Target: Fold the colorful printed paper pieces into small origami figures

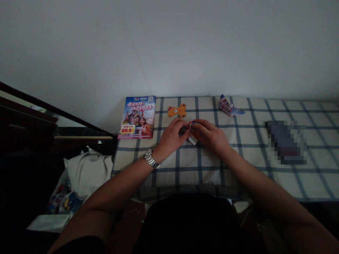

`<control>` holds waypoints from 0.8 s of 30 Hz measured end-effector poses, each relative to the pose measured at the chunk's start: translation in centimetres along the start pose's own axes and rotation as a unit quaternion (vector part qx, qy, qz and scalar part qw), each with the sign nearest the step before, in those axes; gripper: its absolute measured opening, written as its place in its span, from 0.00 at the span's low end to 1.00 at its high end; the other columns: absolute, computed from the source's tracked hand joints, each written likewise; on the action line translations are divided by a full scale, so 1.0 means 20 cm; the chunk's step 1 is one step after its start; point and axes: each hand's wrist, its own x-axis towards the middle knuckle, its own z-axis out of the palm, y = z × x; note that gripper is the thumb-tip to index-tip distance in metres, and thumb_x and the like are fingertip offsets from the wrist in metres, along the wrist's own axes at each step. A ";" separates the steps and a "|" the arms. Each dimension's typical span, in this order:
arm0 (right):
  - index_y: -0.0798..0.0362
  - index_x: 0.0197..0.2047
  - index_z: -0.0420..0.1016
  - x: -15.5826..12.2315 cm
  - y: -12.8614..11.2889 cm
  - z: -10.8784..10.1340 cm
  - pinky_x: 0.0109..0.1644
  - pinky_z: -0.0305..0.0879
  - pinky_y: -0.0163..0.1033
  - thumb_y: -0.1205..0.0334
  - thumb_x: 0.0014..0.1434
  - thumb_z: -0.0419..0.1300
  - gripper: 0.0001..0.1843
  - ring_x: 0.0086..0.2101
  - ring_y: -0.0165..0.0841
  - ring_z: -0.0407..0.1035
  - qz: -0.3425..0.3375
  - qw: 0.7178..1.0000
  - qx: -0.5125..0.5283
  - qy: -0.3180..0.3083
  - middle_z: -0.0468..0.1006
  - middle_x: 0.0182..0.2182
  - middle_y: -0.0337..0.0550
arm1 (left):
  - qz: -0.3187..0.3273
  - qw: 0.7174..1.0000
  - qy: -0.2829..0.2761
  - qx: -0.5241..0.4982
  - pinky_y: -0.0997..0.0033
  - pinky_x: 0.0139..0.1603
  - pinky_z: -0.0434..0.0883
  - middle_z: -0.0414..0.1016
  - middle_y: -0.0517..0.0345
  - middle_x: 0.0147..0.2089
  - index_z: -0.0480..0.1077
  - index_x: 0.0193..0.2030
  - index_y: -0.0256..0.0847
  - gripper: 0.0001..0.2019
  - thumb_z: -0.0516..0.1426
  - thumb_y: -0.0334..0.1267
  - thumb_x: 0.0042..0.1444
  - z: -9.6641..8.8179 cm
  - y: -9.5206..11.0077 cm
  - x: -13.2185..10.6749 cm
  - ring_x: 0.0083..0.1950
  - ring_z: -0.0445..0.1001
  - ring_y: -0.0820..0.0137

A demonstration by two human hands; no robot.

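Both hands meet over the checked cloth around a small folded piece of printed paper (192,140), which shows a white edge and some red and other colours. My left hand (172,135), with a silver watch (151,158) on its wrist, pinches the paper's left side. From the right, my right hand (212,138) has its fingers closed over the other side, hiding much of it. Just beyond the hands lies a flat orange bear cutout (177,111). Farther back to the right sits a creased, torn piece of colourful printed paper (226,107).
A stack of colourful flyers (137,118) lies at the left end of the checked cloth (209,169). On the right is a dark, pixelated flat object (286,143). The white wall (169,49) bounds the back. Low on the left is a white bag (90,169).
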 end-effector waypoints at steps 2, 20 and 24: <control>0.45 0.61 0.74 0.00 0.00 0.00 0.52 0.81 0.46 0.63 0.73 0.57 0.15 0.53 0.43 0.79 0.006 1.000 -0.008 0.000 0.79 0.60 0.49 | 0.001 1.000 0.001 0.002 0.68 0.46 0.74 0.73 0.57 0.47 0.70 0.46 0.41 0.05 0.61 0.30 0.67 0.00 0.00 0.00 0.46 0.75 0.69; 0.50 0.53 0.76 0.01 -0.01 0.01 0.46 0.80 0.46 0.59 0.74 0.58 0.09 0.44 0.40 0.78 -0.006 1.000 -0.015 0.005 0.76 0.56 0.54 | 0.009 1.000 0.006 0.001 0.70 0.44 0.74 0.73 0.57 0.47 0.70 0.45 0.41 0.05 0.60 0.29 0.67 0.02 0.00 0.00 0.46 0.75 0.70; 0.51 0.52 0.75 0.01 -0.01 0.00 0.45 0.80 0.45 0.58 0.74 0.57 0.09 0.43 0.39 0.78 -0.005 1.000 -0.019 0.005 0.76 0.55 0.54 | 0.007 1.000 0.006 0.001 0.70 0.44 0.74 0.73 0.57 0.47 0.69 0.45 0.41 0.06 0.60 0.28 0.66 0.02 -0.01 0.00 0.46 0.75 0.70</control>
